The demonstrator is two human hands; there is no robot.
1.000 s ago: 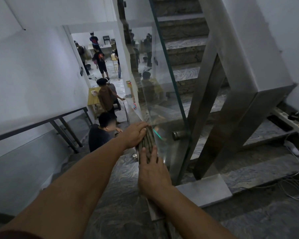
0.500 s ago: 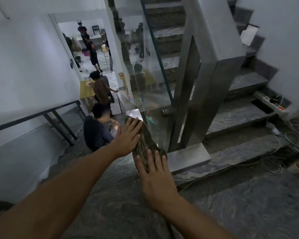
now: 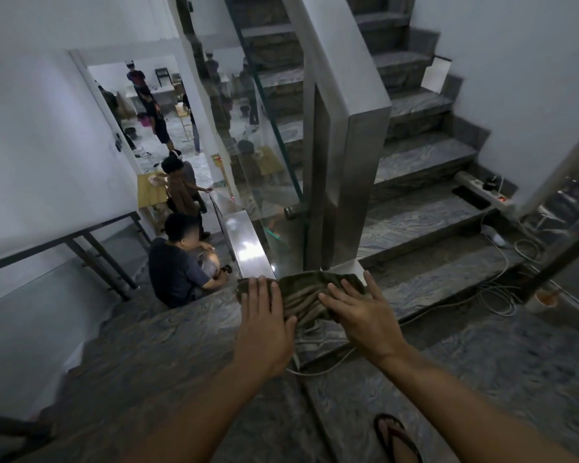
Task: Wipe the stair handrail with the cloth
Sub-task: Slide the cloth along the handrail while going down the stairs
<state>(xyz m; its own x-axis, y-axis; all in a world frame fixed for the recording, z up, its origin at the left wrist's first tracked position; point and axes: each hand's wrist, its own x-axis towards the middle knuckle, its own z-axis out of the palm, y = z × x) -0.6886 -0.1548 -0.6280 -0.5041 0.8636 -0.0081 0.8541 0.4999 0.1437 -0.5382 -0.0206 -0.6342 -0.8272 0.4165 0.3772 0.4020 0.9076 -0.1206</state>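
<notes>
The cloth (image 3: 306,297), dark olive and bunched into folds, lay across the near end of the steel handrail (image 3: 244,243). Both forearms reached forward, palms down. The left hand (image 3: 264,325) and right hand (image 3: 365,315) pressed flat on it, fingers spread, gripping nothing.

- I can read no text, label, brand, number or sign anywhere in front of me.
- The small red and green thing on the pillar downstairs is too blurred for me to make out.
</notes>
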